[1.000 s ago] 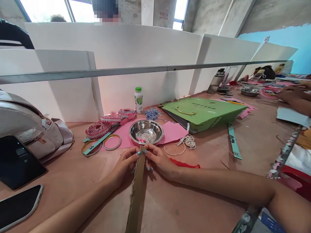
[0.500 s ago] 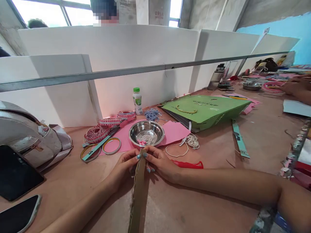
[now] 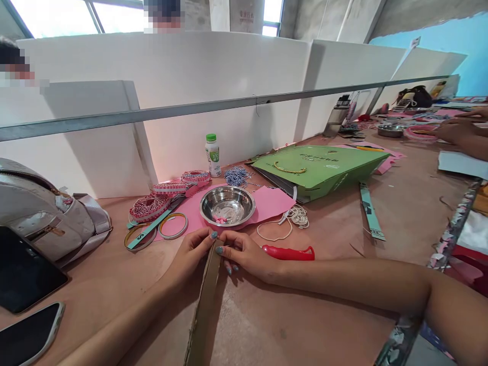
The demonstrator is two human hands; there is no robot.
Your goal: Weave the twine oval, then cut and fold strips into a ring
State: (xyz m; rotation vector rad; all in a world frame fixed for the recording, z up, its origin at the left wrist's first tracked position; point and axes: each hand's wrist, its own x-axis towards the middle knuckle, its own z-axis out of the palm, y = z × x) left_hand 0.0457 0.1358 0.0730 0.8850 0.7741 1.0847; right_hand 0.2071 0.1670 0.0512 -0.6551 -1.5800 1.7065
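A long brown cardboard strip (image 3: pixel 204 310) runs from the bottom edge of the view up to my hands. My left hand (image 3: pixel 190 254) and my right hand (image 3: pixel 244 254) both pinch its far end, thumbs on top, fingers curled. Just beyond my fingers a steel bowl (image 3: pixel 227 206) with small pink bits inside rests on a pink paper sheet (image 3: pixel 269 201). A red-handled tool (image 3: pixel 287 252) lies beside my right wrist. White cord (image 3: pixel 284 223) is coiled to the right of the bowl.
Rings and wound red-white bangles (image 3: pixel 150 208) lie left of the bowl. A small bottle (image 3: pixel 212 155) stands by the white divider. A green paper bag (image 3: pixel 320 168) lies at right. A grey bag (image 3: pixel 41 213) and two phones (image 3: pixel 26 333) sit at left. Another person's hands (image 3: pixel 457 134) work far right.
My hands have stayed on the strip's end. The strip's near part has swung a little to the left, and the red-handled tool now shows in full beside my right wrist.
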